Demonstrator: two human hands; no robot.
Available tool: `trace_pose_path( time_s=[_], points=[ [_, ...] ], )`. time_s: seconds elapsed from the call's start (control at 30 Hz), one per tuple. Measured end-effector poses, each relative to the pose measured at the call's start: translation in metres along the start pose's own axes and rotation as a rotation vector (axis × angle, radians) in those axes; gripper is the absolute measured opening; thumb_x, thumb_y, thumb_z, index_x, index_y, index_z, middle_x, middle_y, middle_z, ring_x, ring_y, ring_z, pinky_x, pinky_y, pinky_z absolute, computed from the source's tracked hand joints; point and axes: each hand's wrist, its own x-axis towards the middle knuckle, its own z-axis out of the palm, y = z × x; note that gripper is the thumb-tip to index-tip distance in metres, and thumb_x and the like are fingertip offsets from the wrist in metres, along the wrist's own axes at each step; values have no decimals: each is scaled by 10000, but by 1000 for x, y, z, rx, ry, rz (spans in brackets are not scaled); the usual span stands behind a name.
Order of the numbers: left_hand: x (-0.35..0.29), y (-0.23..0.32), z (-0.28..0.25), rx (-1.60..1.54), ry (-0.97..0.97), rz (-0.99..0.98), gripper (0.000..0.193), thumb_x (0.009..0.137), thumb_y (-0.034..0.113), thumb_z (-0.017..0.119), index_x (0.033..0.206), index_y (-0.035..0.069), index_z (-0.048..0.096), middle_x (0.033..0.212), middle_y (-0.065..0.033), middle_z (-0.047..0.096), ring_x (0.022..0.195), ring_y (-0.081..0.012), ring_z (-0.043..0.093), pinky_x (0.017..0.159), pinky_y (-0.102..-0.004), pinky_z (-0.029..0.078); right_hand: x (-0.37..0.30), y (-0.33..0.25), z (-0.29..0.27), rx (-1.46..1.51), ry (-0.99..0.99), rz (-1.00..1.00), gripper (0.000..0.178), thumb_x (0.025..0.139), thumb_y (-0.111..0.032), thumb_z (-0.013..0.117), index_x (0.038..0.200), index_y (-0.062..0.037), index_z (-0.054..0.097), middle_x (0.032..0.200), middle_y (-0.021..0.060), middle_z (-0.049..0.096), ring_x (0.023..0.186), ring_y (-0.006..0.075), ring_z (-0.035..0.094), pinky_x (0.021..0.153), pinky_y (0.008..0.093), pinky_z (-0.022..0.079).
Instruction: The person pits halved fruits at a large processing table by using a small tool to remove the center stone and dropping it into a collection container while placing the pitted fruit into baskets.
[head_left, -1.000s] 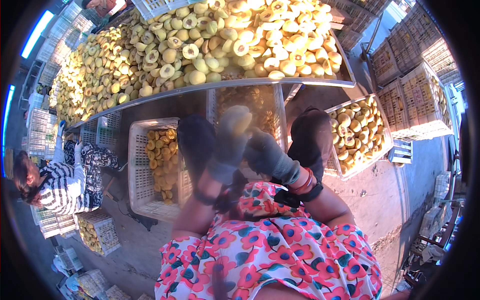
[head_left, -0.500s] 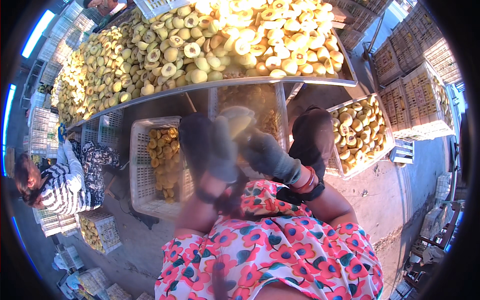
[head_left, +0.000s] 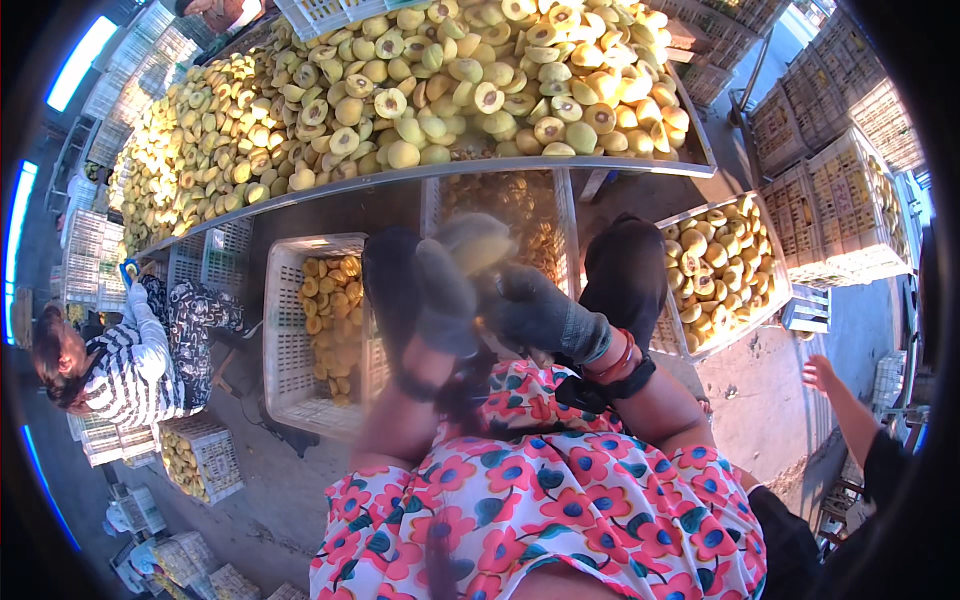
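We're apparently working one blurry fruit [head_left: 478, 247]: our left hand [head_left: 445, 297] seems to pinch it at its 1 o'clock, right hand [head_left: 540, 314] curled close by, grip unclear. Next probably calls for steadiness near the 12 o'clock crate [head_left: 567, 222].

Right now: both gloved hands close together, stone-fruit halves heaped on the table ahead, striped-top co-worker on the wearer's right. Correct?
Not quite: the striped-top co-worker is on the wearer's left, as the head view shows. The rest holds: gloved left hand and right hand close together, stone-fruit halves heaped on the table ahead.
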Motion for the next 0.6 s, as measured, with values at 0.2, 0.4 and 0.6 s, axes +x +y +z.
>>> trace_pose_path(
  time_s=[0.2, 0.4, 0.6],
  points=[
    [-6, 22, 14, 28, -90, 133, 819, 794, 755, 224, 852, 14, 570, 767, -119, 612, 690, -217, 614, 652, -315, 506, -6, 3, -4, -173, -58, 65, 179, 835, -26, 519, 1011, -17, 553, 673, -4, 532, 481, 66, 496, 395, 211, 379],
    [-1, 12, 3, 107, -92, 236, 802, 832, 720, 192, 847, 13, 570, 774, -117, 614, 678, -199, 604, 650, -308, 497, 1, 15, -3, -98, -78, 148, 137, 823, -16, 525, 953, -33, 564, 697, 6, 553, 518, 82, 523, 434, 222, 401],
    [6, 26, 5, 217, -174, 156, 832, 819, 735, 188, 871, 6, 584, 796, -109, 619, 702, -186, 603, 662, -285, 486, 16, 64, -14, -731, 24, -425, 111, 810, -84, 574, 904, -26, 582, 743, 46, 612, 661, 141, 577, 567, 302, 461]
  ],
)
